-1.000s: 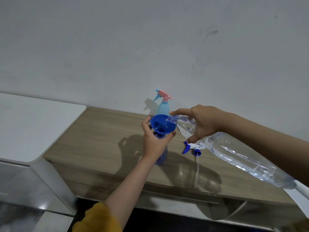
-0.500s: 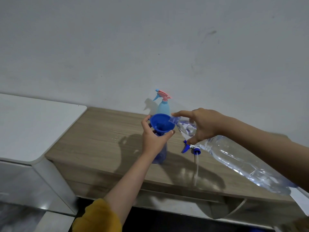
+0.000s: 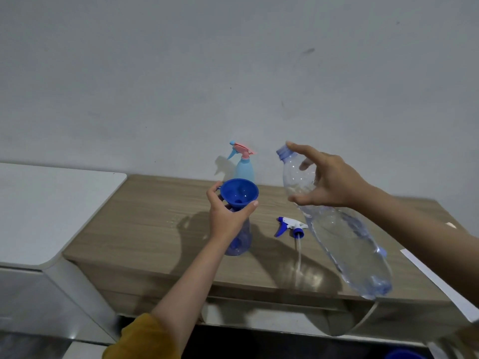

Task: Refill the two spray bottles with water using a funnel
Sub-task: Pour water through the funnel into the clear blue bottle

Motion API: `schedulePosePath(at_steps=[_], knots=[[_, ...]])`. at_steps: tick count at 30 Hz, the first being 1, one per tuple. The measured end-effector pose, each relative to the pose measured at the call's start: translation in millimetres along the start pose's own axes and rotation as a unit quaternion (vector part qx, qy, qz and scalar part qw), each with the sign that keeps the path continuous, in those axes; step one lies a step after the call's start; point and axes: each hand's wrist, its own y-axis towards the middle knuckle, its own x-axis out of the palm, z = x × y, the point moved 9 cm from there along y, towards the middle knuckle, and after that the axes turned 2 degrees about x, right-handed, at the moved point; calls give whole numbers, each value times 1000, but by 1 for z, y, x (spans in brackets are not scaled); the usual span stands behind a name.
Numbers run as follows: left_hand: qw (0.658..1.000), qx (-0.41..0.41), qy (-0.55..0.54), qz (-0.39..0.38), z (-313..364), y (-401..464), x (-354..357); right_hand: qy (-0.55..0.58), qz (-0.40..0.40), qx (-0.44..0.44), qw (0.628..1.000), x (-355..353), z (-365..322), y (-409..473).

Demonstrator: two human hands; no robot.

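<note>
Loose spray head (image 3: 289, 226) lies on the wooden table (image 3: 155, 229) beside the funnel-topped bottle (image 3: 239, 239).

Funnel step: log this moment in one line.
left hand steadies funnel on bottle | right hand holds water bottle mouth-up | not pouring

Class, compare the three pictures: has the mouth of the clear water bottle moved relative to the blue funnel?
Yes. The clear water bottle has swung up and rightward; its mouth, earlier at the blue funnel rim, now points upward, apart from it, in the right hand.
</note>
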Motion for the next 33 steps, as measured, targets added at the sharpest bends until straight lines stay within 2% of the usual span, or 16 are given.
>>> schedulePosePath(at_steps=[6,16,22,29,33], knots=[[1000,1,2,3,-2,0,-1,43,144,-5,989,-39,28,-14],[1000,17,22,-9,2,-3,2,88,297,51,949,-48,115,-46],[999,7,40,3,4,-3,1,127,302,69,942,-33,145,-55],[999,-2,39,4,-1,-1,1,133,298,76,942,-25,153,-65],[999,0,42,12,-2,-1,2,176,306,81,932,-21,156,-65]])
